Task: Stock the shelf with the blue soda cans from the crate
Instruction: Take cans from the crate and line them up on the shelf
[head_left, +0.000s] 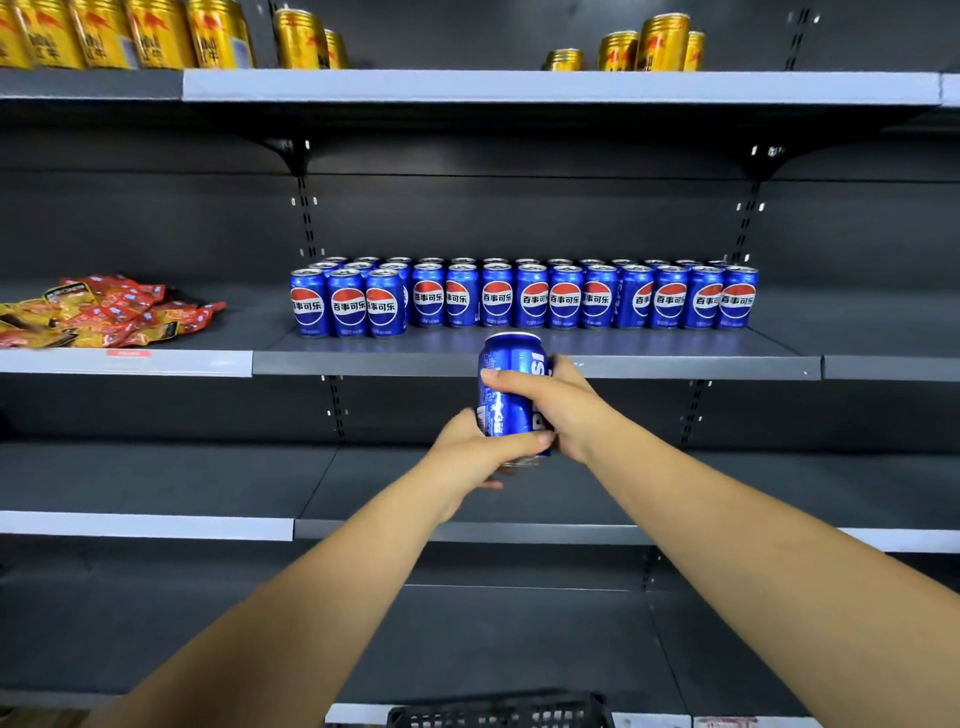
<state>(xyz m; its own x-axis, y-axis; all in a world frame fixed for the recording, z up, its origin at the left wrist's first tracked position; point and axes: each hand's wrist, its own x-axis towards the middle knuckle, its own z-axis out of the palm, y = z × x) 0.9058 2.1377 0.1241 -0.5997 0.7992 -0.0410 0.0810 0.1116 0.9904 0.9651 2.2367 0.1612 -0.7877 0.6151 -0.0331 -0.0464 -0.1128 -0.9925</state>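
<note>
Fingers of both the left hand (478, 447) and right hand (550, 400) curled around one upright blue can (511, 384), held before the shelf (519, 364) edge. Its lettering was partly covered; the crate (498, 712) was cut off below.

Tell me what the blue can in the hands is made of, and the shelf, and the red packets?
The blue can looks like thin metal, probably aluminium: glossy printed wall and a silvery rim. Both hands, left and right, grip it. The shelf seems to be painted metal: flat matte grey with a folded front edge. The red packets look like shiny plastic film, crinkled and catching light.
</note>
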